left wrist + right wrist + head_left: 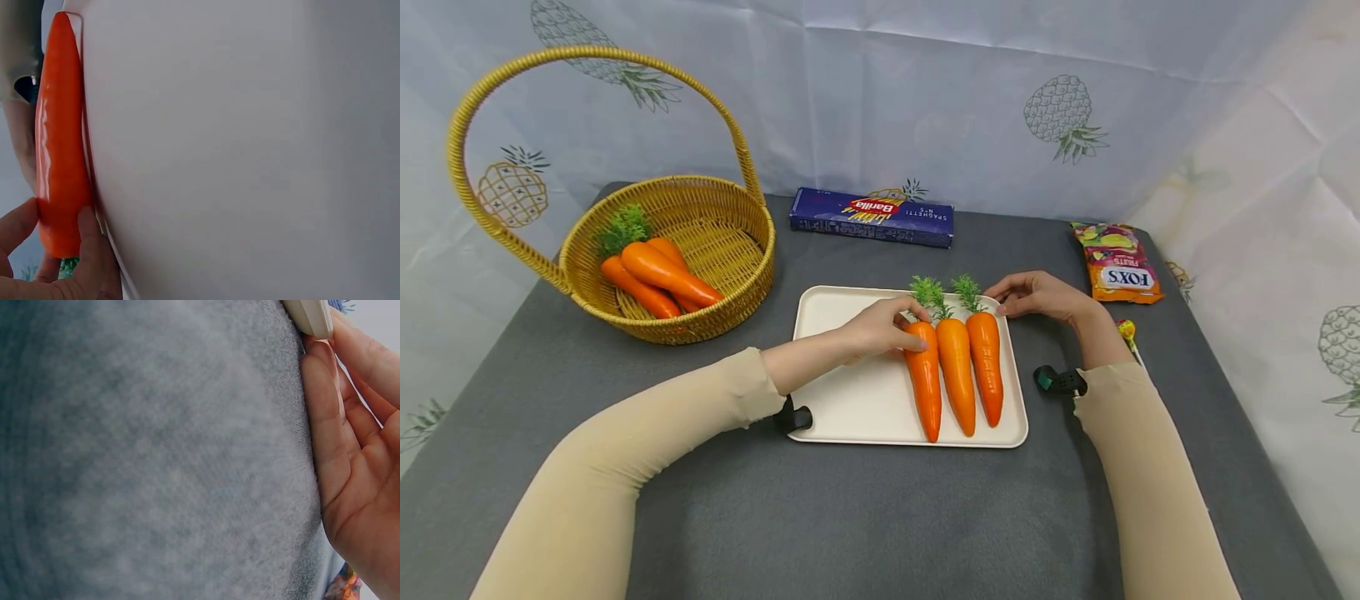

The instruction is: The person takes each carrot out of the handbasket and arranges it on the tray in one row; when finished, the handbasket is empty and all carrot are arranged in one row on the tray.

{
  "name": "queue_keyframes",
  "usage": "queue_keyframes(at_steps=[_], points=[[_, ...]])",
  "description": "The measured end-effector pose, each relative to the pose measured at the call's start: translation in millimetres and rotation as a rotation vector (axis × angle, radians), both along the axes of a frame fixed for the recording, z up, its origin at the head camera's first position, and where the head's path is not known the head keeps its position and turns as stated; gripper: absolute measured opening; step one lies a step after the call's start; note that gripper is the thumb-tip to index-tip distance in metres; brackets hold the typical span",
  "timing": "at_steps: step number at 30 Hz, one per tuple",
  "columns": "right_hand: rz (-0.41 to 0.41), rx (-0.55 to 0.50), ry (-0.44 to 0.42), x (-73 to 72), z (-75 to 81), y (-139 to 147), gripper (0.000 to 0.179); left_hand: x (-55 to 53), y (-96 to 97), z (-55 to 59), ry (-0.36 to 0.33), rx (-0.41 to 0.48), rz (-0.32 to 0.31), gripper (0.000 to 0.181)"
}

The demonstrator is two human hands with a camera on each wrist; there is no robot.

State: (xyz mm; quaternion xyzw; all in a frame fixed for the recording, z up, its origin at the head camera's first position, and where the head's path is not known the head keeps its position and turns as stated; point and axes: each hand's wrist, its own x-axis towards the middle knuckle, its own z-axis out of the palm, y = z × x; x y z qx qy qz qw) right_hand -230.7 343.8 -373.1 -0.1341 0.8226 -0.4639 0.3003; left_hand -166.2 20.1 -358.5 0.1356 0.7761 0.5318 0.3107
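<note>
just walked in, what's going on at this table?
A person's left hand grips the top of the leftmost carrot in a row of three over a cream tray. The right hand pinches the tray's far right corner. The other two carrots lie on the tray. More carrots sit in the wicker basket to the left; a Barilla spaghetti box lies behind the tray.

Blue spaghetti box (871, 218) at back; Fox's Fruits bag (1117, 260), lollipop (1126, 329) on right; pineapple-print cloth (925, 108) behind.
</note>
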Motion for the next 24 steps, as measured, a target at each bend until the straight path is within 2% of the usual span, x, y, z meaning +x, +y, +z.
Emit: queue_keyframes(at_steps=[7, 17, 24], points=[[-0.002, 0.012, 0.004, 0.1, 1.6, -0.9, 0.04, -0.9, -2.3, 2.8, 0.018, -0.008, 0.019, 0.036], [-0.008, 0.026, -0.005, -0.1, 1.8, -2.0, 0.043, -4.9, -7.4, 5.6, -0.023, 0.03, 0.043, 0.033], [-0.009, 0.032, -0.014, -2.8, -1.6, -0.2, 0.042, -6.0, -14.0, 11.9, -0.044, 0.061, 0.048, 0.035]])
